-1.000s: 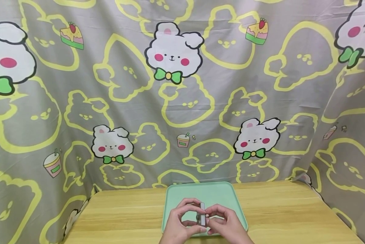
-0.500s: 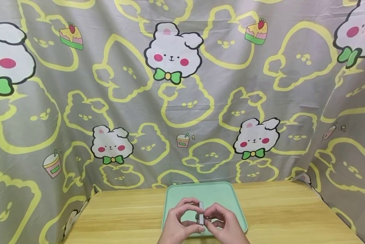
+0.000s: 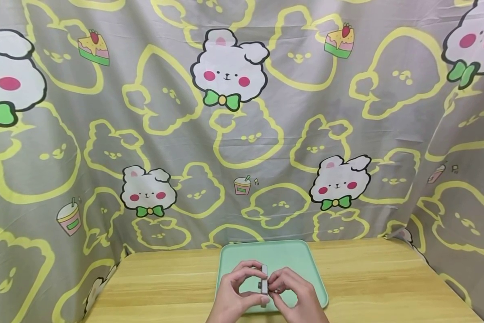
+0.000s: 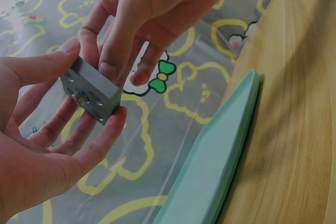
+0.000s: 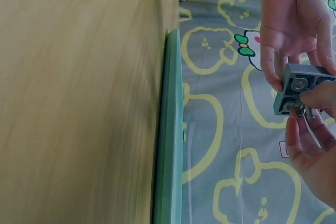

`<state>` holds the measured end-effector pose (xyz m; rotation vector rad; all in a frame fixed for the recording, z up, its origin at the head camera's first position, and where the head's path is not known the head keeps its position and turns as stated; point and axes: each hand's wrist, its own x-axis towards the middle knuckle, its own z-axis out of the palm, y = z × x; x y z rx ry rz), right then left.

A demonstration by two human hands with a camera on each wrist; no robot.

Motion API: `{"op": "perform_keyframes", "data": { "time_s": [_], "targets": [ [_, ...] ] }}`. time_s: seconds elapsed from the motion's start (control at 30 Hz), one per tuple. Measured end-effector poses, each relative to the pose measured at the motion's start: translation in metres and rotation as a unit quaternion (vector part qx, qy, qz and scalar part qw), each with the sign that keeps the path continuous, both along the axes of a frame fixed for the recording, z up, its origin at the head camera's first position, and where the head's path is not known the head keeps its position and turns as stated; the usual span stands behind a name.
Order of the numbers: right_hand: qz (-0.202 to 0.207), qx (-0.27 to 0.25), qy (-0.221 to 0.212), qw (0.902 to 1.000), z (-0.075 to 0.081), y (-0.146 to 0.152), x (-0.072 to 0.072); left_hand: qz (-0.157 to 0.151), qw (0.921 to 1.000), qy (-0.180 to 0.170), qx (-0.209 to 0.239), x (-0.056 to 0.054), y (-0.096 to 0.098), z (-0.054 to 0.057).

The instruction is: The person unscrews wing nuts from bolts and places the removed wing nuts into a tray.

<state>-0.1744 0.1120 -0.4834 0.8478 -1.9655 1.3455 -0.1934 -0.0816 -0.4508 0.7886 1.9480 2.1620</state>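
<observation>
Over the tray, my left hand (image 3: pixel 231 291) grips a grey rectangular block (image 3: pixel 264 280) by its edges, between thumb and fingertips. The block stands on edge. In the left wrist view, its face has several round holes and a short metal stud (image 4: pixel 80 97) sticking out in the middle. My right hand (image 3: pixel 298 291) is at the block's opposite face. In the right wrist view, its thumb and fingers pinch small metal pieces at that face; one looks like a threaded screw (image 5: pixel 311 114). The fingers hide part of the pieces and the block's middle.
A mint-green tray (image 3: pixel 266 251) lies on the wooden table (image 3: pixel 371 278), under the hands. Behind and at both sides hangs a grey curtain (image 3: pixel 282 148) printed with cartoon rabbits.
The block and both hands have shifted slightly to the left. My right hand's fingers have changed position at the block's right face; the left hand keeps its grip.
</observation>
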Motion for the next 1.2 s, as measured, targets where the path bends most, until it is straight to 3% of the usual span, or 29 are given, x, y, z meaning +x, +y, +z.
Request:
{"op": "perform_keyframes", "data": {
  "time_s": [0.1, 0.2, 0.33, 0.43, 0.53, 0.73, 1.07, 1.13, 1.2],
  "targets": [
    [0.003, -0.002, 0.005, 1.0, -0.001, 0.0, -0.001, 0.0, 1.0, 0.0, -0.001, 0.0, 0.0, 0.0],
    [0.027, -0.003, -0.023, 0.9994, 0.001, 0.003, -0.002, 0.002, 1.0, 0.001, -0.003, -0.001, 0.0, -0.001],
    [0.065, -0.019, -0.126, 0.9898, 0.009, 0.011, 0.0, 0.004, 1.0, 0.0, -0.004, -0.001, 0.0, -0.002],
    [0.082, -0.053, -0.228, 0.9688, 0.017, 0.017, 0.002, 0.008, 1.0, 0.002, -0.004, 0.0, 0.0, -0.002],
    [0.09, -0.081, -0.294, 0.948, 0.022, 0.021, 0.003, 0.011, 0.9999, 0.009, -0.01, 0.0, 0.002, -0.001],
    [0.089, -0.107, -0.363, 0.9211, 0.018, 0.023, -0.003, 0.018, 0.9988, 0.029, -0.037, 0.002, 0.005, 0.001],
    [0.205, -0.165, -0.476, 0.839, 0.009, 0.029, -0.009, 0.023, 0.9963, 0.06, -0.058, 0.005, 0.007, 0.0],
    [0.223, -0.173, -0.487, 0.8264, 0.01, 0.03, -0.009, 0.02, 0.9957, 0.069, -0.058, 0.005, 0.007, -0.001],
    [0.231, -0.179, -0.492, 0.8203, 0.01, 0.031, -0.009, 0.018, 0.9953, 0.074, -0.06, 0.005, 0.007, -0.002]
  ]
}}
